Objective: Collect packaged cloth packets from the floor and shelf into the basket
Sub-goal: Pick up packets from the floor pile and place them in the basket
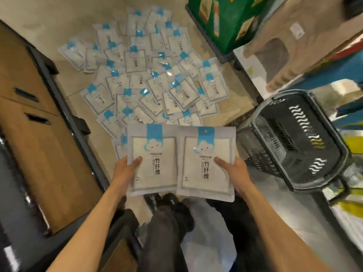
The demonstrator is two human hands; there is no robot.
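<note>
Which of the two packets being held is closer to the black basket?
The right packet, held by the right hand: it is on the side next to the basket. The left packet, in the left hand, is farther from it.

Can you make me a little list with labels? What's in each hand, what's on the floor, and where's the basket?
left hand: holds the left packet, thumb on top
right hand: holds the right packet, thumb on top
floor: big pile of packets ahead of the hands
basket: black, to the right, no packets visible inside
</note>
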